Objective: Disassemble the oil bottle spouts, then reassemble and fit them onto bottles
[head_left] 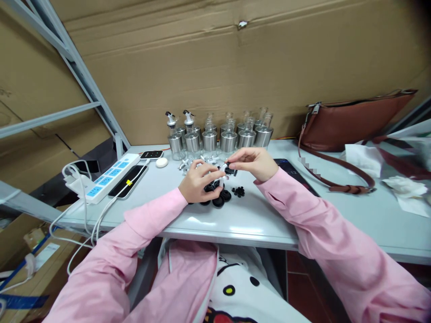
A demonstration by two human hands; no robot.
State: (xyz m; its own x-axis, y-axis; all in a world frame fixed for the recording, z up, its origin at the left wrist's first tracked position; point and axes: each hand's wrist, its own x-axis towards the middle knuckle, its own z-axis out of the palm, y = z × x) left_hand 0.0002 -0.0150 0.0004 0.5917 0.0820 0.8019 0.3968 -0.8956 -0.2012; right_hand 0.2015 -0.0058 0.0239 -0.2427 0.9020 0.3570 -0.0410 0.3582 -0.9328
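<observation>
My left hand (198, 183) is closed on a small white-and-silver bottle pourer (223, 168) over the desk. My right hand (256, 163) meets it from the right, thumb and forefinger pinched at a small black piece at its top; the fingers partly hide that piece. Below my left hand lie several round black caps (218, 201), and right of them a little heap of tiny black parts (239, 192). Loose silver and white pourer parts (183, 165) are spread behind my hands. Several glass bottles with steel sleeves (228, 141) stand in rows at the back; two at the left carry pourers (171, 119).
To the left are a power strip (112, 178) with white cables, a phone (128, 181), a black-and-white device (151, 155) and a round white object (162, 162). A dark phone (296, 176) lies beyond my right forearm. Further right are a brown bag (350, 123) and crumpled tissues (406, 186).
</observation>
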